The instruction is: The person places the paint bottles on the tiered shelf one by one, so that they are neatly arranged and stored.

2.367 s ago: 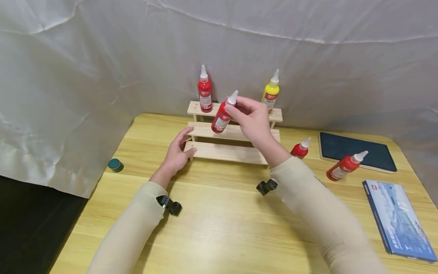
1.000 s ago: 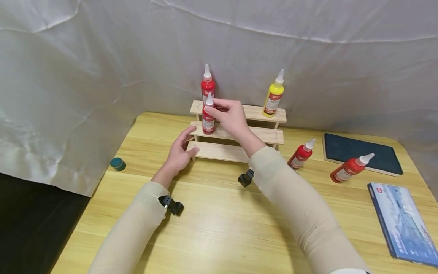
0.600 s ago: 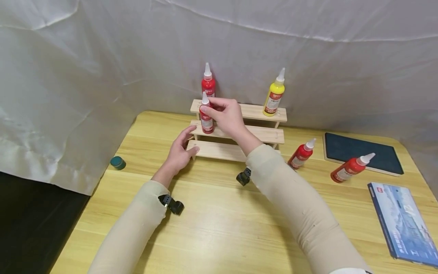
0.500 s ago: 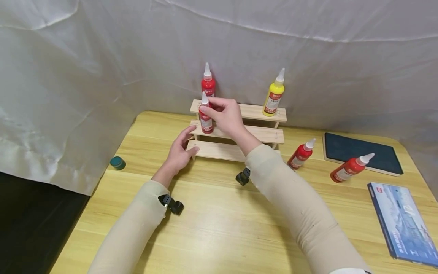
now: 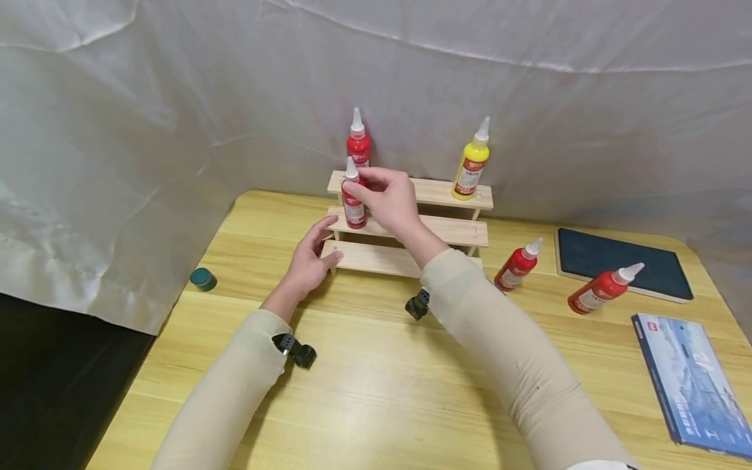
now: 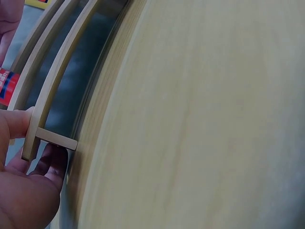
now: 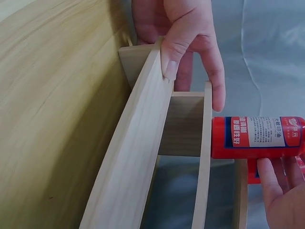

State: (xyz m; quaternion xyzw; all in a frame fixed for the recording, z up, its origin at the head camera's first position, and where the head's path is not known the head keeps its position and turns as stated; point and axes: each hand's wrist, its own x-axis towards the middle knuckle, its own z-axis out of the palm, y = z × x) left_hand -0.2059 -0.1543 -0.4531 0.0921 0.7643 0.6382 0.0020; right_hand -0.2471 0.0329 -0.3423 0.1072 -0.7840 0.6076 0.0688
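Note:
My right hand (image 5: 392, 201) pinches a red ink bottle (image 5: 354, 209) below its white nozzle cap. The bottle stands upright at the left end of the middle step of a wooden three-step rack (image 5: 449, 228); in the right wrist view the base of this ink bottle (image 7: 259, 137) is right at the board. At the rack's left end, my left hand (image 5: 307, 260) grips it, the thumb on the lowest board and the fingers round behind. Another red ink bottle (image 5: 358, 145) stands on the top step, partly hidden. A yellow ink bottle (image 5: 470, 171) stands at that step's right end.
Right of the rack, two more red ink bottles (image 5: 516, 266) stand on the wooden table (image 5: 352, 391). Beyond them lie a dark notebook (image 5: 623, 261) and a flat blue box (image 5: 690, 378). A small teal jar (image 5: 202, 279) is at the left. A grey cloth (image 5: 282, 98) hangs behind.
My right hand has brought the red ink bottle down and left from above the rack onto the middle step, then nudged it slightly left. The left hand keeps its grip.

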